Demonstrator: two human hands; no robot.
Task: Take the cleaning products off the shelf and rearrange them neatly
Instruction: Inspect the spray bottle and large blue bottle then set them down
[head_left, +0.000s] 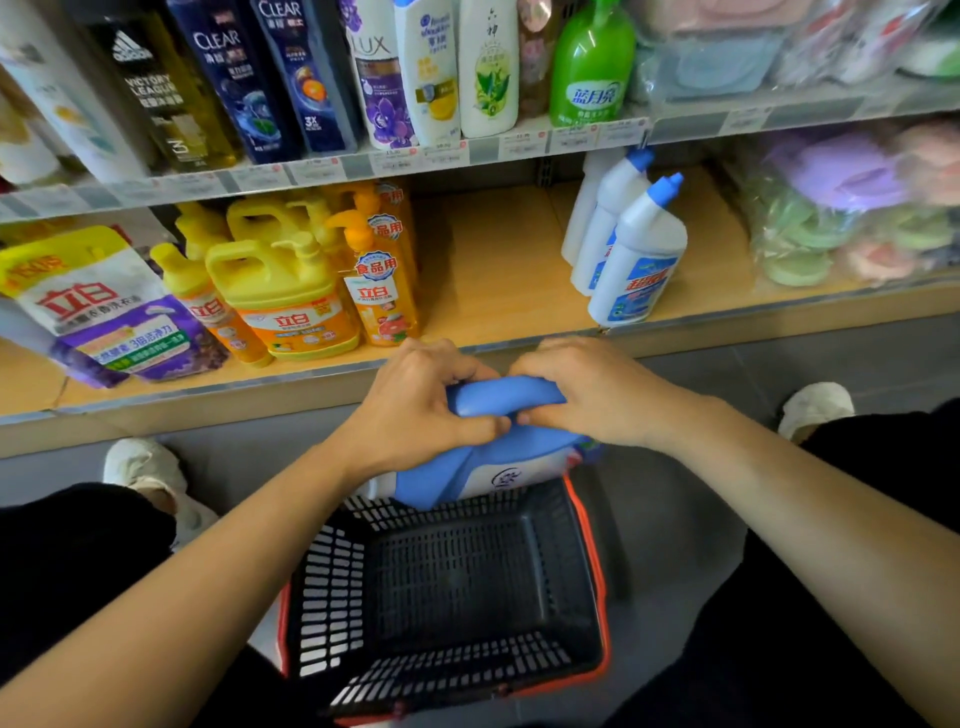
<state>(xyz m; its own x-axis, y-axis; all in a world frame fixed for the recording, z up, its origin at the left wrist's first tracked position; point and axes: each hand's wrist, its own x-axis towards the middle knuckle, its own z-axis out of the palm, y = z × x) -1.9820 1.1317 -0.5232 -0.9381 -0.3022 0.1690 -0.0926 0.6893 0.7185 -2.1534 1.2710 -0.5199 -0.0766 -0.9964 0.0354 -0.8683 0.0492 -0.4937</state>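
Observation:
Both hands hold a blue detergent bottle (498, 452) by its handle, lying tilted over the far rim of a black shopping basket (447, 587). My left hand (415, 410) grips the handle from the left; my right hand (587, 395) grips it from the right. On the lower wooden shelf (498, 270) stand yellow dish-soap jugs (280, 291), an orange pump bottle (382, 291), a purple-and-white detergent pouch (109, 322) and white toilet-cleaner bottles with blue caps (634, 260). A bare stretch of shelf lies between the orange bottle and the white bottles.
The upper shelf carries shampoo and body-wash bottles (291, 78) and a green pump bottle (592, 67). Bagged sponges (841, 208) fill the right side. The basket sits on the grey floor between my knees, and my shoes (140, 467) flank it.

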